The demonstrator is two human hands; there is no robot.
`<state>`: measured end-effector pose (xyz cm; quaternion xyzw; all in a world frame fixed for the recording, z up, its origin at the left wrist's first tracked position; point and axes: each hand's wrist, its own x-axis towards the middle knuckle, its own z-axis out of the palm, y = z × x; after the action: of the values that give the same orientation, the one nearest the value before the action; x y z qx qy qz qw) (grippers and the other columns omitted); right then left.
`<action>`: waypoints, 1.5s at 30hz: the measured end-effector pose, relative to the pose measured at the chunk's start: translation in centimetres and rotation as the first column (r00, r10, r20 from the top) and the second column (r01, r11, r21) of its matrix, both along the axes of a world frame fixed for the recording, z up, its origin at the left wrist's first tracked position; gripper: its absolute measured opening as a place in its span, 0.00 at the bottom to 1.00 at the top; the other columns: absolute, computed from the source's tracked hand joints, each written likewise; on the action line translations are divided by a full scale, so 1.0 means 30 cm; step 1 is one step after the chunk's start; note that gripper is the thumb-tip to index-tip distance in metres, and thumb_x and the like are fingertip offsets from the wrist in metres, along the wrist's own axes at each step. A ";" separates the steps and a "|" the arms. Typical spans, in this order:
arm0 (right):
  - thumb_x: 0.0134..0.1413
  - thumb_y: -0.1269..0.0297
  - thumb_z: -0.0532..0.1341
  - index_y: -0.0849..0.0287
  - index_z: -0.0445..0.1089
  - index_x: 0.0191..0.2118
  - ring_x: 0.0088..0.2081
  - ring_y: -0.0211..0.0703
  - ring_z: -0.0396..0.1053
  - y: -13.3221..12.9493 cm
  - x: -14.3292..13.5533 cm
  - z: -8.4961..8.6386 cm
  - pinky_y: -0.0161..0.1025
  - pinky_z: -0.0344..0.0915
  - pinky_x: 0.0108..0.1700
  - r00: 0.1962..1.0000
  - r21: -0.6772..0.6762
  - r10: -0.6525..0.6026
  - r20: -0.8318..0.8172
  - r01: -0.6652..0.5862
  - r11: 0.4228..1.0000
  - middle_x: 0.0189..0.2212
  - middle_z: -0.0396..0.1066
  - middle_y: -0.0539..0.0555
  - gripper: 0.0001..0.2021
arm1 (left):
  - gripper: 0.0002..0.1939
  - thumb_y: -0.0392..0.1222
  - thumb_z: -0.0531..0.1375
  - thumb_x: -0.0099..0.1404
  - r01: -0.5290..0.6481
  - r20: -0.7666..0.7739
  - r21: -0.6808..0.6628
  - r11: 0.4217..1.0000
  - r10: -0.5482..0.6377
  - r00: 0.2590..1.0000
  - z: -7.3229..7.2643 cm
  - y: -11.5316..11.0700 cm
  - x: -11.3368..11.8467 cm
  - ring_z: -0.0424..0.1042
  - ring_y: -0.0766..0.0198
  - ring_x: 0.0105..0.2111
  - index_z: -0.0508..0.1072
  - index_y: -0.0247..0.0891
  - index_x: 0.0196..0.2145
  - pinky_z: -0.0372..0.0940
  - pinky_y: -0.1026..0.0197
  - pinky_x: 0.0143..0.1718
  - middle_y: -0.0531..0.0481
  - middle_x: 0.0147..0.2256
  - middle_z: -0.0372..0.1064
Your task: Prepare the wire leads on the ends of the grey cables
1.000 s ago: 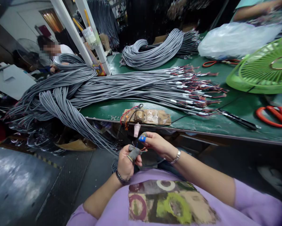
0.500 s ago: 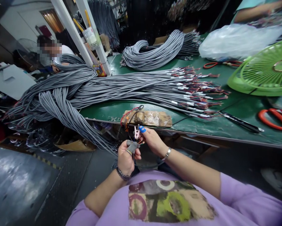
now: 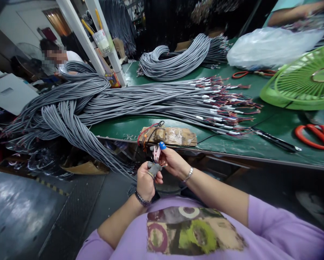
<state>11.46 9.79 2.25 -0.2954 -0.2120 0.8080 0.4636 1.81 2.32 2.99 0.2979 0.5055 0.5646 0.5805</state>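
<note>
My left hand [image 3: 146, 182], its thumb under a grey cover, is closed around the end of a cable. Thin wires with bare copper tips [image 3: 164, 164] poke out past that thumb toward my right hand. My right hand [image 3: 174, 162], with a blue cover on the thumb, pinches a small pale pink clip [image 3: 156, 154] just above the wires. Whether the clip's jaws touch a wire is too small to tell. Behind the clip, a worn wooden block [image 3: 180, 136] with red and black leads sits on the bench edge.
Long grey cables [image 3: 140, 95] with stripped ends lie across the green bench [image 3: 227, 146], some hanging over its front edge. To the right are black-handled tweezers [image 3: 277, 140], orange scissors [image 3: 313, 136] and a green fan [image 3: 300, 83]. Two other people work beyond.
The clip has tilted slightly and my right fingers sit a little lower around it. My left hand stays nearly in place on the cable. The whole view has shifted slightly.
</note>
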 end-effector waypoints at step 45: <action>0.52 0.45 0.58 0.61 0.68 0.31 0.23 0.34 0.62 -0.060 0.073 -0.008 0.33 0.61 0.27 0.974 -0.008 0.203 0.104 -0.204 0.979 0.26 0.68 0.52 0.20 | 0.16 0.51 0.65 0.52 -0.130 0.077 0.068 0.989 0.124 0.989 0.022 -0.041 -0.026 0.61 0.73 0.12 0.65 0.37 0.25 0.57 0.72 0.13 0.57 0.15 0.65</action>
<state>13.66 8.00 2.02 -0.3133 -0.2663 0.8344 0.3670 1.05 1.08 3.64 0.2652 0.4811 0.6289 0.5502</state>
